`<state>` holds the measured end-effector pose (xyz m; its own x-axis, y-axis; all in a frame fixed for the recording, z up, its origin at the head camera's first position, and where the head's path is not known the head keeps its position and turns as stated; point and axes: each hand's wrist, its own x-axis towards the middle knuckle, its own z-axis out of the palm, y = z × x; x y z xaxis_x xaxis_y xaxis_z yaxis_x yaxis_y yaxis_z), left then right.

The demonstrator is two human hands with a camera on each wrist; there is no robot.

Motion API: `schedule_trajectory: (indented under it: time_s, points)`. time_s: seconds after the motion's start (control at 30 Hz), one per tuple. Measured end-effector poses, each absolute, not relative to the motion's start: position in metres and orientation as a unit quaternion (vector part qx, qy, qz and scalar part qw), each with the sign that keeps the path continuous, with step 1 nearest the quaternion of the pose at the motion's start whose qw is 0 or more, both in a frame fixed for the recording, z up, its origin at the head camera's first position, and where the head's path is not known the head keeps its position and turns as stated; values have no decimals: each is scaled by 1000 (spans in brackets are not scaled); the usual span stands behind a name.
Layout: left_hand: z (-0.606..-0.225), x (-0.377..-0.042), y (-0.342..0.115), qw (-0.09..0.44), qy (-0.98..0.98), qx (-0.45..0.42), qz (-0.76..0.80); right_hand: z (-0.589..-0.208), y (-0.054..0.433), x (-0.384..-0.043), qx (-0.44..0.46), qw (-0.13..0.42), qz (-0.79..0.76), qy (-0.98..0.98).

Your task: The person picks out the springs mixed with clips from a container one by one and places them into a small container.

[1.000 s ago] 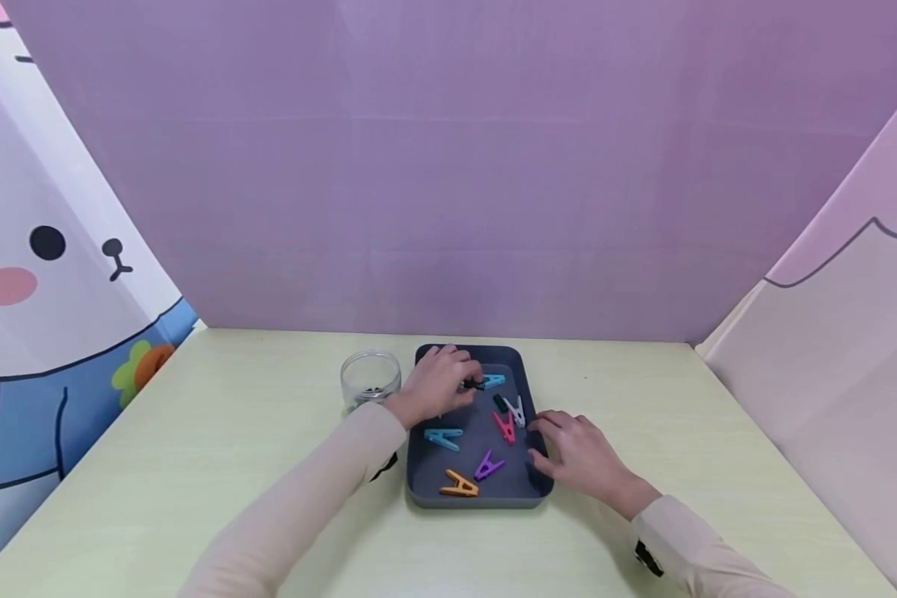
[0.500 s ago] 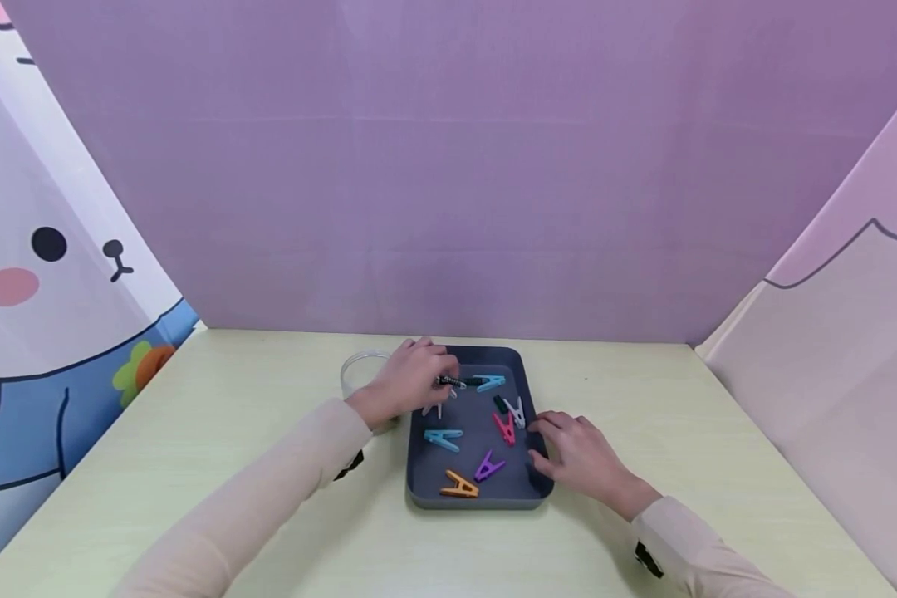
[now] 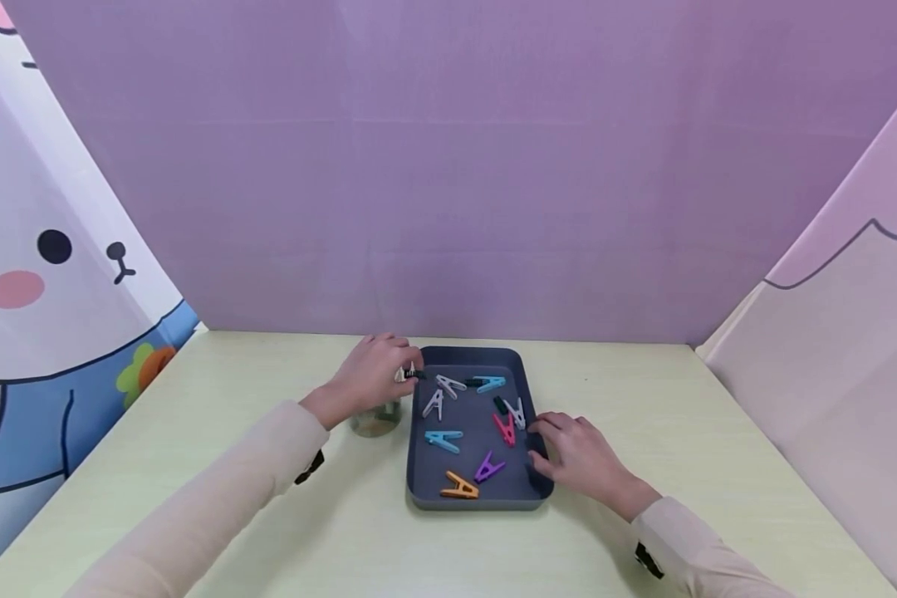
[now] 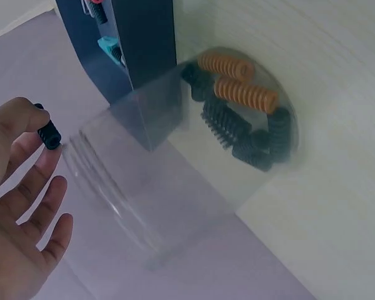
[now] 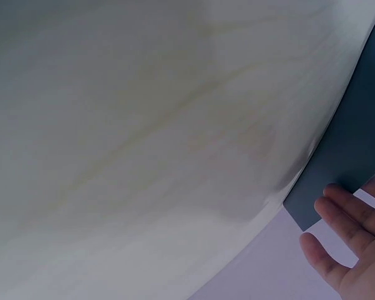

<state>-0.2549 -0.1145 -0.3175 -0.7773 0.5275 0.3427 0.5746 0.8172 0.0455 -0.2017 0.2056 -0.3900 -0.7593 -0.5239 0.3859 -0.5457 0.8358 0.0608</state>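
My left hand (image 3: 374,374) pinches a small dark coil spring (image 4: 49,132) between thumb and forefinger, with the other fingers spread. It is over the mouth of a clear jar (image 3: 376,419), which it partly hides in the head view. Through the wall of the jar, the left wrist view shows orange springs (image 4: 246,94) and several dark springs (image 4: 225,123) at the bottom. My right hand (image 3: 579,453) rests with loosely bent fingers at the right rim of a dark grey tray (image 3: 448,504), gripping nothing.
In the tray lie orange (image 3: 459,486), purple (image 3: 488,468), red (image 3: 505,430), blue (image 3: 443,440) and white (image 3: 433,404) clothes pegs. Two dark springs, one at the far blue peg (image 3: 491,383), lie among them. A purple backdrop (image 3: 448,208) rises behind the table (image 3: 605,374).
My left hand has moved left out of the tray to the jar, carrying the dark spring and uncovering white pegs in the tray. My right hand has stayed put.
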Motion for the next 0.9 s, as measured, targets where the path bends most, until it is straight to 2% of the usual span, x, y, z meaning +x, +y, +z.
schedule_trajectory:
  time_s: [0.57,0.9]
  points:
    - [-320,-254,-149,205,-937,-261,-106,-389,205,-201,283,194,34,-939]
    - [-330,-259,-160,177,-951,-231,-99,-389,206,-201,282,195,28,-939]
